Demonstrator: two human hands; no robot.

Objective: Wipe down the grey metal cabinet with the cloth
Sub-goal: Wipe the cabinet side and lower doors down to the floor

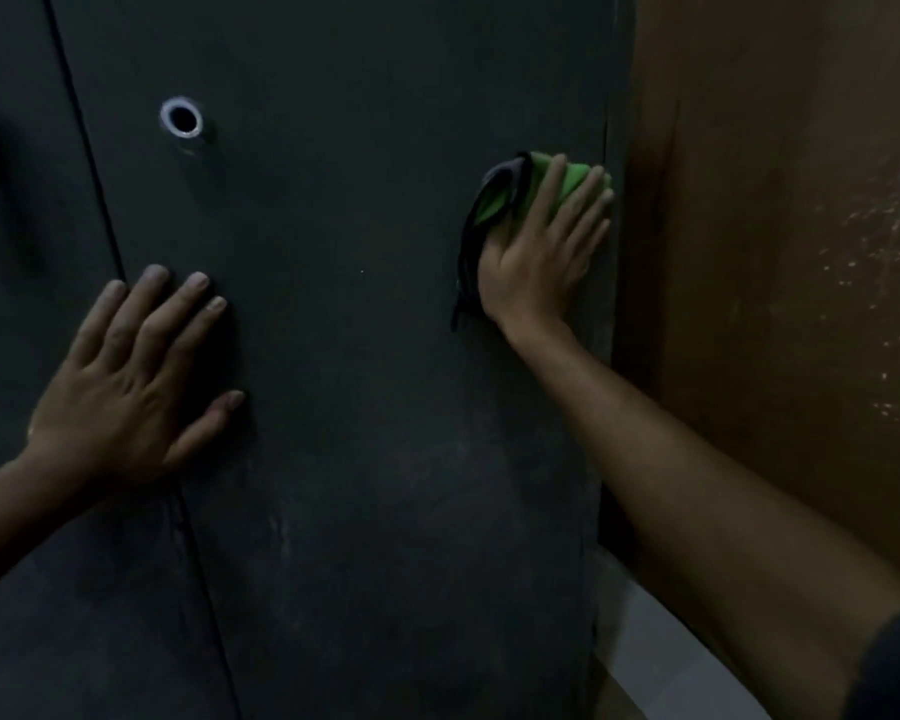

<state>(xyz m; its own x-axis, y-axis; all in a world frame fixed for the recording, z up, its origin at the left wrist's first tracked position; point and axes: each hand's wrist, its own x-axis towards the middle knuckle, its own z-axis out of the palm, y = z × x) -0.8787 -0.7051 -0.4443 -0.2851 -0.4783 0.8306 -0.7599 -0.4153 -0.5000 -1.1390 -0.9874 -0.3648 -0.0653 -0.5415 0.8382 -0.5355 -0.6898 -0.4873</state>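
You're mid-wipe, by my read — your right hand [539, 252] lies flat, fingers spread, pressing the green cloth [515, 192] onto the grey metal cabinet [365, 356] near its right edge, left hand [126, 387] open & empty, braced on the door; smudgy lower panel looks undone.

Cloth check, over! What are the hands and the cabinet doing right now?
Right hand flat, pressing green cloth on cabinet door, near its right edge. Left hand flat, empty, bracing door. Nothing in the way.
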